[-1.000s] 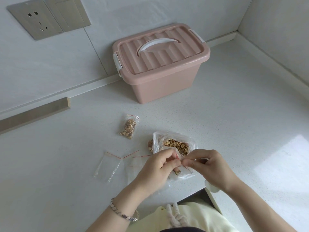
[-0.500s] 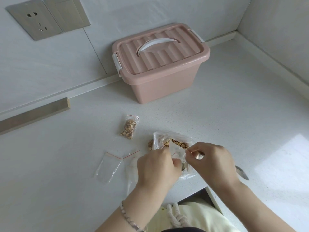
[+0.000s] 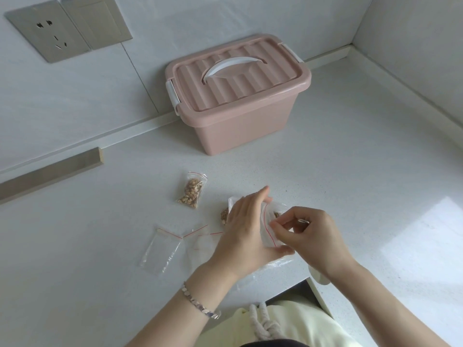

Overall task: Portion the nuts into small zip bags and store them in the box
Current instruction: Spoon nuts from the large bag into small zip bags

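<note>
A: What are the hands doing at the near edge of the counter [image 3: 350, 171]?

B: The left hand [image 3: 244, 234] holds a small zip bag [image 3: 269, 229] upright, thumb under its bottom corner and fingers spread flat behind it, so the red-lined mouth faces the right hand [image 3: 310, 234]. The right hand's fingertips are closed in a narrow pinch at that mouth, seemingly gripping something small and shiny. I cannot tell what it is.

A: Why hold it just there?

B: It sits directly over the big bag of nuts [image 3: 225, 215], mostly hidden beneath the hands, so I'd guess anything spilled drops back into the supply.

A: Is anything finished?

B: One filled bag [image 3: 191, 192] lies just beyond and to the left, between the hands and the box [image 3: 238, 96]. Empty bags [image 3: 162, 249] wait flat on the near left, within the left hand's reach.

A: And the box?

B: Far side, against the wall, lid on with both white latches apparently down. It will need opening before storing anything, so the task looks early on.
</note>
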{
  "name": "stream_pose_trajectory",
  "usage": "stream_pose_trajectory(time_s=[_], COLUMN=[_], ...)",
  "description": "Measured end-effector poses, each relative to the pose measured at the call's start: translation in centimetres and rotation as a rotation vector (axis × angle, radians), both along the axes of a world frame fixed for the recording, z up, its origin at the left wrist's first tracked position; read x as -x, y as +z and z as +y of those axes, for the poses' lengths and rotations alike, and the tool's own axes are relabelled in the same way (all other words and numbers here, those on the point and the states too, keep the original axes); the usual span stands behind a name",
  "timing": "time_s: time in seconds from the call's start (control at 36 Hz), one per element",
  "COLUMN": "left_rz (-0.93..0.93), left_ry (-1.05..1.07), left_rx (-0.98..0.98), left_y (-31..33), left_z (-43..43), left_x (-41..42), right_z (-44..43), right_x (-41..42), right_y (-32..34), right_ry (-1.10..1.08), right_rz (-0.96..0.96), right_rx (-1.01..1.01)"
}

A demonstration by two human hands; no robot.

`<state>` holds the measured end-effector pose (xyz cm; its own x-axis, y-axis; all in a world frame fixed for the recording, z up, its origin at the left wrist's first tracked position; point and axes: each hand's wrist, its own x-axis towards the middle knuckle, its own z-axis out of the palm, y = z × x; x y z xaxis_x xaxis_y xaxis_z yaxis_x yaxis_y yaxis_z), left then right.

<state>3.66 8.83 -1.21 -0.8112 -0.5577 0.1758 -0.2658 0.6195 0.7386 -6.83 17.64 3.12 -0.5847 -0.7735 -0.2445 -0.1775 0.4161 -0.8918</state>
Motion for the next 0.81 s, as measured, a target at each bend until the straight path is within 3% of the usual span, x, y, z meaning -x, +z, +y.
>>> stream_pose_trajectory(time_s=[0.17,0.28,0.36,0.44,0.64,0.81], left_rz=[0.040,0.083,0.112,0.070,-0.228,-0.329], left_ry=[0.096,0.127,0.172,0.254,0.388,0.310], left_rx=[0.131,0.315,0.336,0.236,-0.229,-0.374], left_y=[-0.9,-1.1,-1.2,-1.1,-2.3,-4.7], left_z=[0.4,0.4,0.4,0.1,-0.7,-0.4], left_x=[0.0,-0.2,-0.4,-1.0,-3.7,-4.9], right_z=[-0.2,-0.3,-0.4,-0.2,1.9,3.6], right_x=[-0.2,-0.3,-0.5,-0.4,1.9,2.9], right_y=[0.0,0.0,-0.3,-0.6,0.0,-2.2], right_ry=[-0.010,0.011,0.048,0.068,0.027,-0.128], right_rz=[-0.009,0.079,0.178,0.290,0.403,0.172], right_rx=[0.001,-0.022,-0.037,-0.044,-0.058,-0.021])
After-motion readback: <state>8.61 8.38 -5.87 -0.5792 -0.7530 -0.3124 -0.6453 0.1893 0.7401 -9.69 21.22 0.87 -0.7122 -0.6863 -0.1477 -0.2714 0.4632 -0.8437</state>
